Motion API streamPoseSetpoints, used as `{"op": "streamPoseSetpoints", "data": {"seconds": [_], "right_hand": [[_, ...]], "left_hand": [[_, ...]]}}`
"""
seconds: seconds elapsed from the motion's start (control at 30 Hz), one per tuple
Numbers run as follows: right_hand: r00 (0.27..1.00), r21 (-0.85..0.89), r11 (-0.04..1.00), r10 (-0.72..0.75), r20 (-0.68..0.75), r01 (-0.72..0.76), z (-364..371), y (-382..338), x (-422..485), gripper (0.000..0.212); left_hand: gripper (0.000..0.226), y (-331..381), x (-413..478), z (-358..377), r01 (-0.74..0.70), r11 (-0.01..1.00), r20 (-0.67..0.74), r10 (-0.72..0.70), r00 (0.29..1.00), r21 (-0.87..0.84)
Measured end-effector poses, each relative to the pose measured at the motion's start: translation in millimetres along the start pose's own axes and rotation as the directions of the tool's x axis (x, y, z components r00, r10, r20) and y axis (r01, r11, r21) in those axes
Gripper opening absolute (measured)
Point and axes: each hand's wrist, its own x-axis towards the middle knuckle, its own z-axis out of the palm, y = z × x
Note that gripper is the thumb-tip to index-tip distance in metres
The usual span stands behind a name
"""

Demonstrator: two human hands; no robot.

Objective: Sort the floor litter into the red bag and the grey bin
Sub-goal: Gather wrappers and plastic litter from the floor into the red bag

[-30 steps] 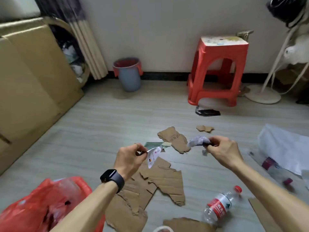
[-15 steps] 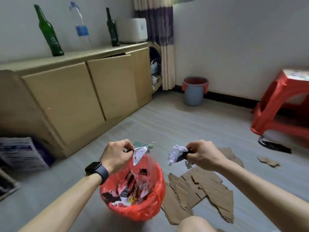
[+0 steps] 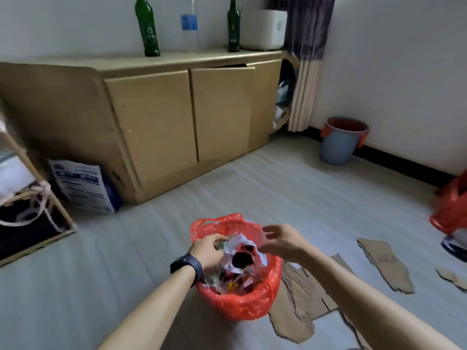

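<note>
Drops the crumpled paper into the red bag — right hand now empty, fingers spread, left hand pinching a striped wrapper inside — leaving cardboard unsorted.

The left hand sits at the mouth of the red bag, its fingertips lost among the litter, so whether it grips the green-striped wrapper cannot be told. The right hand is smeared at the fingers. The right forearm covers part of the cardboard. The inside of the grey bin is hidden by its wall. The top edge cuts the green bottle, the clear bottle and the darker bottle; the right edge cuts the red stool and a dark thing beneath it. Print on the white sack is unreadable.
</note>
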Motion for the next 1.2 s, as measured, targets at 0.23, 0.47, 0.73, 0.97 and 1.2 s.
{"op": "streamPoseSetpoints", "data": {"seconds": [0.23,0.47,0.73,0.97,1.2], "right_hand": [[0.992,0.062,0.997,-0.044,-0.115,0.052,-28.4,28.6,-41.9,0.037],[0.962,-0.278,0.959,-0.028,-0.273,-0.051,-98.9,107.7,-123.8,0.042],[0.829,-0.146,0.937,0.201,-0.521,-0.318,-143.9,244.6,-204.5,0.042],[0.726,0.022,0.888,0.389,-0.567,-0.459,-112.9,370.5,-221.9,0.044],[0.723,0.066,0.819,0.537,-0.435,-0.569,-80.8,507.2,-167.1,0.047]], "left_hand": [[0.028,27.5,2.2,-19.9,-0.111,0.994,0.031,0.110,0.993,0.022],[0.025,146.6,-8.8,12.9,-0.409,0.912,0.105,0.410,0.906,-0.034],[0.031,299.5,-19.2,159.9,-0.668,0.743,0.378,0.610,0.696,0.031],[0.037,360.1,-7.0,312.5,-0.819,0.548,0.606,0.597,0.525,0.169],[0.039,354.3,47.2,461.7,-0.868,0.433,0.766,0.464,0.445,0.242]]}}
